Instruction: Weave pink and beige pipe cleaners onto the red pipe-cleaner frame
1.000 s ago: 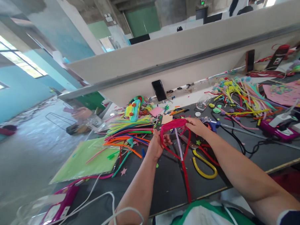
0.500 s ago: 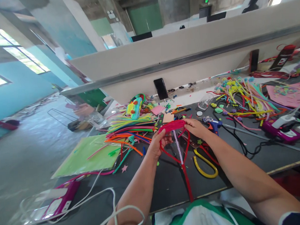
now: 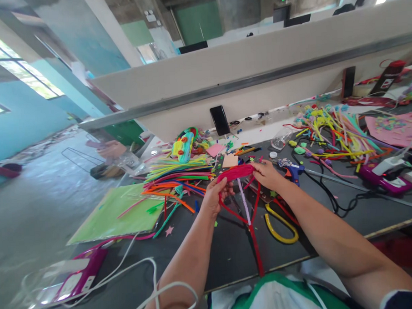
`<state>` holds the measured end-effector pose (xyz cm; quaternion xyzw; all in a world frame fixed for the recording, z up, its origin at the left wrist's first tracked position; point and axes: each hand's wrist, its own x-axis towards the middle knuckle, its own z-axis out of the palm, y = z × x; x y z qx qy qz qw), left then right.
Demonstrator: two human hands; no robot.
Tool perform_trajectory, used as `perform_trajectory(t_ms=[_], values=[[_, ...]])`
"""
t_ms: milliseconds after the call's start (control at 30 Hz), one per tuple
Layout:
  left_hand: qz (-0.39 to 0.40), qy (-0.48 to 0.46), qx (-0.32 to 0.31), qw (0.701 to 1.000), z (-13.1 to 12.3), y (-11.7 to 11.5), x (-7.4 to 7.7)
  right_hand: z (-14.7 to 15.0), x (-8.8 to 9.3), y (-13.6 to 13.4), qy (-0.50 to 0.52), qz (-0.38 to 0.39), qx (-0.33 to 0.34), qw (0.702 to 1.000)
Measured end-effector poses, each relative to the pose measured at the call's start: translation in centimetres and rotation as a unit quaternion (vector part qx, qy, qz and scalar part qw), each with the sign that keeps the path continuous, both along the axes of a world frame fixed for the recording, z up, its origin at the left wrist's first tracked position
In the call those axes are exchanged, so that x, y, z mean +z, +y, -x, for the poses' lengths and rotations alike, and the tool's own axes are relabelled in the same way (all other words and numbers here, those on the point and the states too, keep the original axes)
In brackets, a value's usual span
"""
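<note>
Between my two hands is a red pipe-cleaner piece (image 3: 237, 172), a wide flat band on top with two red strands running down to a point and a red stem (image 3: 256, 252) below. A pale lilac pipe cleaner (image 3: 244, 202) runs up its middle. My left hand (image 3: 217, 195) pinches the band's left end, thumb on top. At the right end, the fingers of my right hand (image 3: 265, 173) are closed on the same band. Scissors with yellow handles (image 3: 282, 228) lie just below my right forearm, their blades partly hidden.
Bundled coloured pipe cleaners (image 3: 179, 174) and a green sheet (image 3: 109, 213) lie on the left. A blue glue gun (image 3: 294, 172) and a purple power strip (image 3: 387, 178) are on the right. A phone (image 3: 220, 120) leans on the partition; white cable (image 3: 155, 284) loops across the front left.
Almost nothing differs. Both hands keep their hold on the red piece, and the whole view has shifted very slightly.
</note>
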<state>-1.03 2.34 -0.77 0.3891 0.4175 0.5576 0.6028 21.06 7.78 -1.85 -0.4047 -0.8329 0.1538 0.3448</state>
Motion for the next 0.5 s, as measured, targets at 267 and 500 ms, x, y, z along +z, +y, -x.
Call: perform_trajectory(t_ms=[267,500], values=[[-0.014,0.009,-0.003,1.000,-0.2,-0.1,0.1,0.1,-0.6,0.3,-0.019,-0.030,-0.015,0.999],[0.000,0.002,-0.008,1.000,-0.6,-0.3,0.3,0.0,0.6,0.2,0.047,0.030,0.004,0.998]])
